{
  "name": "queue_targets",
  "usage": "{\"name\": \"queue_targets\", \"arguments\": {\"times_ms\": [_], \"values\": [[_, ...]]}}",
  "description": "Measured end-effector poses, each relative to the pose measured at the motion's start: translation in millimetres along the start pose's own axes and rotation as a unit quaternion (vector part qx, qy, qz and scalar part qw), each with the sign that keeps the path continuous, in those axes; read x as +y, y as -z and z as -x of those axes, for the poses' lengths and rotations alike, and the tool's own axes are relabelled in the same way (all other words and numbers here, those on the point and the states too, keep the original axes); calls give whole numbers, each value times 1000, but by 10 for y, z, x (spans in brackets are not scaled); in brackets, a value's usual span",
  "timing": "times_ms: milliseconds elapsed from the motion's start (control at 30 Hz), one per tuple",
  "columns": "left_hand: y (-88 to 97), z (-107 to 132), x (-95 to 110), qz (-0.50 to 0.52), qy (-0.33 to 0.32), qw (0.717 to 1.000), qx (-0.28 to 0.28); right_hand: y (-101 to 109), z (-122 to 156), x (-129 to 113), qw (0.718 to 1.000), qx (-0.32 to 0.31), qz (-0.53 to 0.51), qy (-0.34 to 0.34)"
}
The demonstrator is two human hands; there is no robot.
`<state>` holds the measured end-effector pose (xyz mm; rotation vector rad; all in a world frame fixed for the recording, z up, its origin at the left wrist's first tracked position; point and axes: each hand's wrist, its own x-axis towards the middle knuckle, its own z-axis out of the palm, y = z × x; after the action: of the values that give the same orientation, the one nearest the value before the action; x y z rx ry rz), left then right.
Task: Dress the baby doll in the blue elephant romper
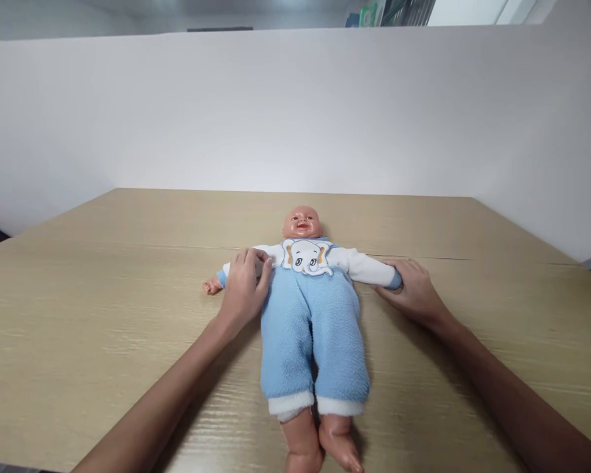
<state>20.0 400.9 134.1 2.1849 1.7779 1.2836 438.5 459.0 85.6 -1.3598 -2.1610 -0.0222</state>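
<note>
A baby doll [315,315] lies on its back with its head away from me and its arms spread. It wears fluffy light-blue trousers and a white top with an elephant patch [306,256] on the chest. My left hand [246,279] is closed over the doll's white sleeve on the left, and the doll's small hand [211,286] sticks out beyond it. On the other side, my right hand [414,286] wraps round the end of the other arm at the blue cuff [396,280], hiding that doll hand. Bare doll feet [342,441] point towards me.
The doll rests on a wide, light wooden table [103,315] with a seam running across it. A white partition [295,112] rises behind the table's far edge. Above it, a green item [368,14] shows in the background.
</note>
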Motion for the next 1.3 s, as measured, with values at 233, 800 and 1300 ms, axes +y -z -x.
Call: {"name": "queue_targets", "arguments": {"times_ms": [233, 800, 1300], "values": [[-200, -406, 835, 65, -168, 975, -133, 118, 6, -308, 946, 87, -289, -117], [-961, -729, 853, 41, -206, 963, -170, -95, 89, -692, 850, 68, -483, -199], [-776, -733, 566, 494, 26, 866, -78, -130, -106, -1187, 881, -119, -445, -108]]}}
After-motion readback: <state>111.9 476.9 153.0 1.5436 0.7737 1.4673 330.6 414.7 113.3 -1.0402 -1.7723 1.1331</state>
